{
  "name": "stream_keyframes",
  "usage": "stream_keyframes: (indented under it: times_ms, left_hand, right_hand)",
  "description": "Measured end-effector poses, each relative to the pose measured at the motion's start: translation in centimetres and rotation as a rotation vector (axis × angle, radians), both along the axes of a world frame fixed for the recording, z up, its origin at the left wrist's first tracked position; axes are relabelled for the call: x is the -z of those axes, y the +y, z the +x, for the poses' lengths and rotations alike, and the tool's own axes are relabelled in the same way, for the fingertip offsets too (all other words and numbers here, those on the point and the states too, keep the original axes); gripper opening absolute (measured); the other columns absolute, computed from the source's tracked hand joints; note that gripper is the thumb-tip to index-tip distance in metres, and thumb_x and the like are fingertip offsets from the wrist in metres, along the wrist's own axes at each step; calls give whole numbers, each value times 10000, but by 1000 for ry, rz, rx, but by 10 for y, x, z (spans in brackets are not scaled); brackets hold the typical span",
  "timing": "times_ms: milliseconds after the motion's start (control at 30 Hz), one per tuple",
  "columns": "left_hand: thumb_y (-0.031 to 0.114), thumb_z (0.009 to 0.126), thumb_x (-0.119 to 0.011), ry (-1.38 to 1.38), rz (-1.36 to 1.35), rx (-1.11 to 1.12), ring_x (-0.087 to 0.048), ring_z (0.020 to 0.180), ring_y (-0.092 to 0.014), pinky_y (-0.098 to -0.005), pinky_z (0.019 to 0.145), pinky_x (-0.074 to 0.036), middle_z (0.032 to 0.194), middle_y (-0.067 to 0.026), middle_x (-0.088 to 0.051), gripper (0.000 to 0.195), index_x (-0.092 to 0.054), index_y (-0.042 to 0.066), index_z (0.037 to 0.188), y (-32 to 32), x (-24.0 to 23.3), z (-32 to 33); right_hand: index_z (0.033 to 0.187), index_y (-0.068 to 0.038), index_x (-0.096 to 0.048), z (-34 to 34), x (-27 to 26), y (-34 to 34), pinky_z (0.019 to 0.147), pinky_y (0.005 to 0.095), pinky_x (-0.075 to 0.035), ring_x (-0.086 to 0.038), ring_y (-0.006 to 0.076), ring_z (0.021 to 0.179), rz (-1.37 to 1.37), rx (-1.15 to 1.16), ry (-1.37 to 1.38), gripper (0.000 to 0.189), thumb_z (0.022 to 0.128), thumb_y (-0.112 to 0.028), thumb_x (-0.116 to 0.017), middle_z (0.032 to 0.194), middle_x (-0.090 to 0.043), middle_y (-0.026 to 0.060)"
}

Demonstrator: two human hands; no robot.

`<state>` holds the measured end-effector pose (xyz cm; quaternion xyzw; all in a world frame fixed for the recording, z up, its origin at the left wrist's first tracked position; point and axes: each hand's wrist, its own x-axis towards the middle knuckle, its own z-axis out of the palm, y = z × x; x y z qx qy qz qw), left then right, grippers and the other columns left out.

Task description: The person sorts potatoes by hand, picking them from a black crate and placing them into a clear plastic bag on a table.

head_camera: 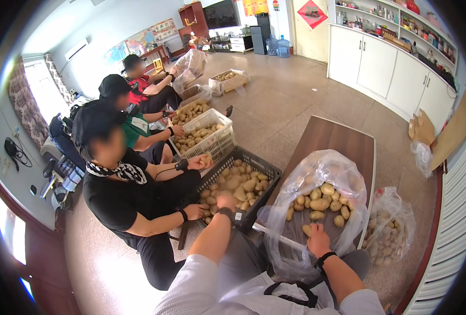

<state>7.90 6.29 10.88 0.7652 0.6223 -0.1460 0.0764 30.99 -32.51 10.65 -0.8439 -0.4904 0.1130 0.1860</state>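
Observation:
My left hand (227, 201) reaches into a black plastic crate (275, 173) of potatoes (249, 185). Motion blur covers it, and its fingers are partly hidden, so whether it grips one is unclear. Between the thumb and fingers of my right hand (318, 239) is a potato (307, 230), at the mouth of a clear plastic bag (278, 236). Inside that bag, more potatoes (320, 204) lie toward the far end. The bag rests on a low brown wooden table (327, 136) in front of my knees.
Left of the crate sits a co-worker (118, 204) in black, one hand (195, 211) at its edge, the other holding a potato (206, 158). Beyond are a white crate (213, 147) of potatoes and two more people. On the floor right of the table stands another potato-filled bag (390, 232).

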Motion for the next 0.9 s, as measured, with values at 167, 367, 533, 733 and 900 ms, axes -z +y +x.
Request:
stream_keyframes:
  times_ms: [167, 367, 533, 733, 900]
  left_hand:
    - [232, 825, -646, -1049, 195, -110, -684, 935, -302, -372, 732, -547, 960, -134, -706, 206, -728, 81, 938, 58, 1, -134]
    - [166, 878, -585, -1280, -446, -573, -623, 696, -220, -339, 564, -537, 800, -92, -621, 217, -657, 24, 1026, -79, -83, 61]
    - [175, 890, -591, -1349, -446, -463, -612, 660, -214, -347, 554, -553, 835, -104, -606, 273, -620, -7, 1092, -77, -88, 46]
    - [217, 904, -612, -1209, -548, -385, -642, 760, -211, -337, 588, -562, 955, -116, -624, 315, -612, -3, 1130, -82, -83, 56]
    - [313, 902, -657, -1162, -765, -223, -648, 786, -208, -313, 635, -552, 1060, -96, -615, 418, -588, 7, 1178, -89, -89, 60]
  right_hand:
    - [1247, -124, -491, -45, -34, 56, 781, 488, -521, -627, 392, 924, 166, -126, 131, 518, 762, -146, -671, 1207, -510, 176]
    - [1264, -123, -491, 6, 9, -4, 864, 484, -494, -586, 410, 1033, 60, 200, 286, 546, 756, -173, -683, 1216, -519, 180]
    - [1261, -87, -505, 9, 20, 20, 905, 469, -477, -561, 427, 1072, 212, 165, 347, 537, 760, -165, -680, 1196, -530, 227]
    - [1255, -70, -539, 13, 34, 22, 912, 470, -475, -567, 431, 1051, 212, 266, 382, 524, 760, -149, -692, 1125, -574, 235]
    - [1302, -28, -502, 3, 18, 34, 644, 334, -508, -626, 194, 740, 335, 394, 1019, 551, 797, -145, -689, 918, -632, 95]
